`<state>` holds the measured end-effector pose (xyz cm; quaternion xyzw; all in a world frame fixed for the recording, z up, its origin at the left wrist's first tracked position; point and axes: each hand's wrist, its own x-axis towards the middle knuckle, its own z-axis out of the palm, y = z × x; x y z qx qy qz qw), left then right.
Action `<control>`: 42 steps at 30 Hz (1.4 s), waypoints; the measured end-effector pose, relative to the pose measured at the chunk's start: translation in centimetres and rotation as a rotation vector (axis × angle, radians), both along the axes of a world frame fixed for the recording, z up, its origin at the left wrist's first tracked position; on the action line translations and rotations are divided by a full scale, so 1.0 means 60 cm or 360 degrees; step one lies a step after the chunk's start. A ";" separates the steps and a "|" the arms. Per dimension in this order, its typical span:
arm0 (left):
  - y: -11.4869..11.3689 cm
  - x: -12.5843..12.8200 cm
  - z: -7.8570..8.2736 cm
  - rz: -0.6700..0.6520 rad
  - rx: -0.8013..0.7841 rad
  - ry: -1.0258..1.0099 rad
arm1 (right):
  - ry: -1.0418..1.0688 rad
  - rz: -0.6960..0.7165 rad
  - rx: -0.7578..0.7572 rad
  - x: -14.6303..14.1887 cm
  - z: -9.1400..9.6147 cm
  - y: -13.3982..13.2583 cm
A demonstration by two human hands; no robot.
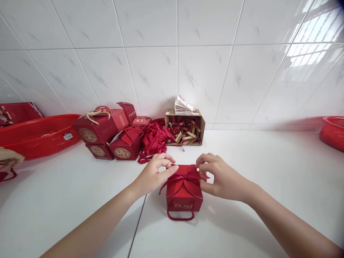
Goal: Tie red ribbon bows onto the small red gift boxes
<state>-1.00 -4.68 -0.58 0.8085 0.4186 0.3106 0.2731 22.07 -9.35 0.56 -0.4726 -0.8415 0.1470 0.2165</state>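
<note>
A small red gift box (184,204) stands upright on the white surface between my hands, with a rope handle hanging down its near side. Across its curved top flaps lies a dark red ribbon (184,177) tied in a bow, one tail hanging off to the left. My left hand (154,173) is at the box's top left edge, thumb tip over the lid and fingers apart, holding nothing I can see. At the right edge, the curled fingers and thumb of my right hand (223,177) pinch the ribbon's right end.
Behind on the left are several stacked red gift boxes (125,148), a heap of loose ribbon (154,138) and an open carton (202,129) of strips with paper cards (183,106) on top. Red basins (40,143) stand at both sides. Another person's hand (12,157) is far left.
</note>
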 end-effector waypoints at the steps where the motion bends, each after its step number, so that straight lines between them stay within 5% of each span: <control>1: 0.002 0.000 -0.002 0.0049 0.0068 0.0069 | -0.0021 -0.0009 -0.0007 -0.001 0.001 -0.002; 9: 0.001 -0.008 0.004 0.0170 0.0644 0.0476 | -0.0014 -0.0033 -0.0010 -0.006 0.005 -0.011; 16: 0.018 -0.024 -0.018 0.0096 0.1165 0.0597 | 0.0015 -0.0041 -0.0049 -0.008 0.004 -0.011; 21: 0.024 -0.024 -0.024 0.0068 0.1079 0.0568 | -0.0002 -0.0021 -0.0045 -0.007 0.004 -0.009; 26: 0.018 -0.014 -0.034 0.0131 0.0692 0.0382 | 0.0200 -0.0068 -0.0224 0.013 -0.002 -0.011; 30: 0.009 0.012 -0.052 0.0145 0.0464 0.0184 | 0.0452 0.0136 -0.0465 0.031 -0.040 -0.017; 35: 0.000 0.062 -0.085 -0.0074 0.0457 -0.0353 | 0.0645 0.0043 -0.0239 0.054 -0.105 -0.014; 42: 0.027 0.074 -0.147 -0.0363 0.0409 -0.0298 | 0.0609 -0.0186 -0.0084 0.209 -0.124 0.053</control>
